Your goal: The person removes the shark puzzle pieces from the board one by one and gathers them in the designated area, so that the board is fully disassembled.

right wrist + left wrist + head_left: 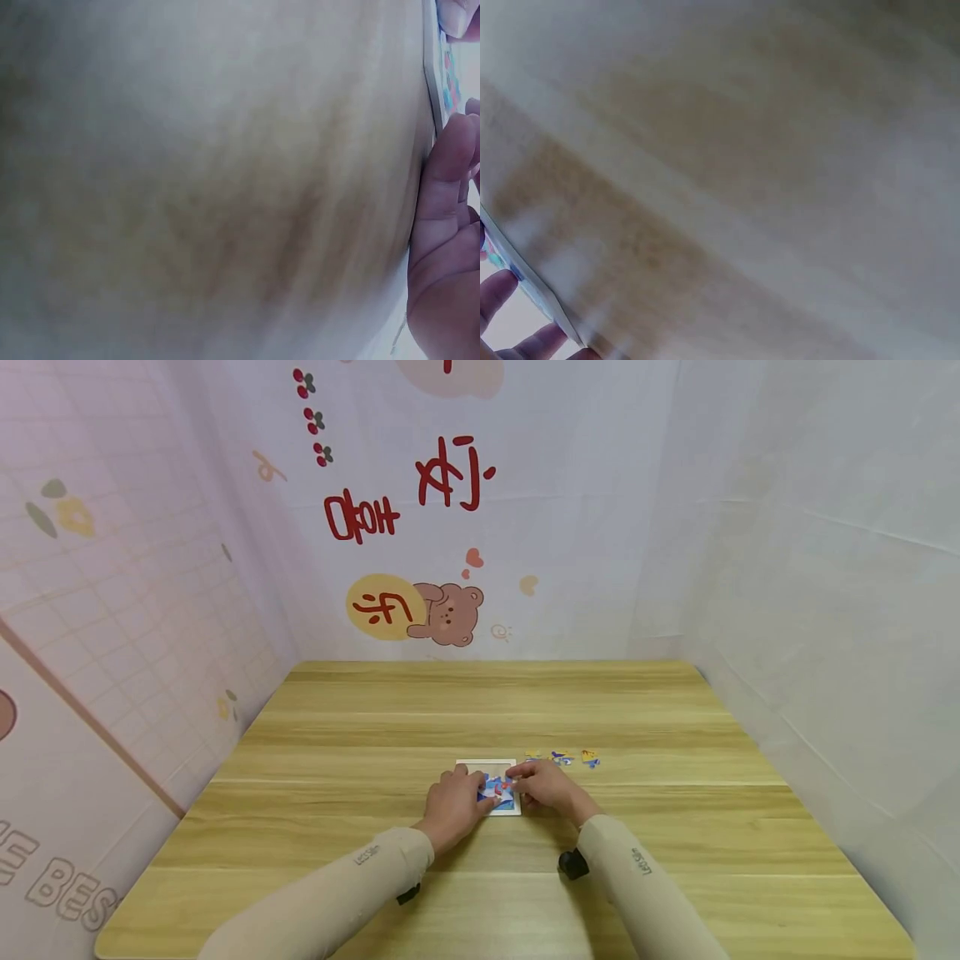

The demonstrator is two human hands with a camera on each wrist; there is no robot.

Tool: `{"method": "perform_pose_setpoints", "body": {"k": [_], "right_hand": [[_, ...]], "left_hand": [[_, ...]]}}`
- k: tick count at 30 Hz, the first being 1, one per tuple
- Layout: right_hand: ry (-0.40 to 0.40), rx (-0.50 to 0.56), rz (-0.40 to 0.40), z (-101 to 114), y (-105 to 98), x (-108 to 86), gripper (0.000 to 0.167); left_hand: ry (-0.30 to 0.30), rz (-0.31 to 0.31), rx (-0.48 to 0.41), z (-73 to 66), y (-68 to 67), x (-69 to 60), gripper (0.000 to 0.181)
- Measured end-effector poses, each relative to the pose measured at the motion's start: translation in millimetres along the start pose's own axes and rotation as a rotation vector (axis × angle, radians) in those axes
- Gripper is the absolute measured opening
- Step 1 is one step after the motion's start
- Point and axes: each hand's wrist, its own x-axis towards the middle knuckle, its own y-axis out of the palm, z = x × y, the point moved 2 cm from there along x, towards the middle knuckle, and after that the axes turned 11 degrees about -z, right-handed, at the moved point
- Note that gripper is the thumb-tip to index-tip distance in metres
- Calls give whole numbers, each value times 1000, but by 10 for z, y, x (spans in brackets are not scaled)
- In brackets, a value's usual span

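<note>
A small jigsaw puzzle (pixel 501 797) in blue, white and red lies in a white-rimmed tray (pixel 487 762) on the table. Its upper part shows bare backing. My left hand (pixel 450 802) rests over the tray's left side, with index finger and thumb reaching onto the picture. In the left wrist view, spread fingers (pixel 536 343) touch the tray (pixel 532 281). At the right rim, my right hand (pixel 547 787) has its fingertips on the picture's edge; whether they pinch a piece is hidden. Its thumb (pixel 454 146) lies by the tray's edge in the right wrist view.
Several loose jigsaw pieces (pixel 561 757), yellow, blue and white, lie just beyond my right hand. One piece (pixel 590 758) sits farther right. The wooden table (pixel 360 710) meets a printed cloth backdrop (pixel 585 527) at the back and sides.
</note>
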Motion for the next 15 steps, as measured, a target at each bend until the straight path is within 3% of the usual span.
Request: {"method": "perform_pose_setpoints", "body": {"k": [6, 15], "right_hand": [[-11, 46, 13, -2, -41, 0, 29], [-63, 23, 42, 21, -51, -9, 29]], "left_hand": [[5, 2, 13, 3, 2, 7, 41], [1, 0, 16, 7, 2, 9, 40]]}}
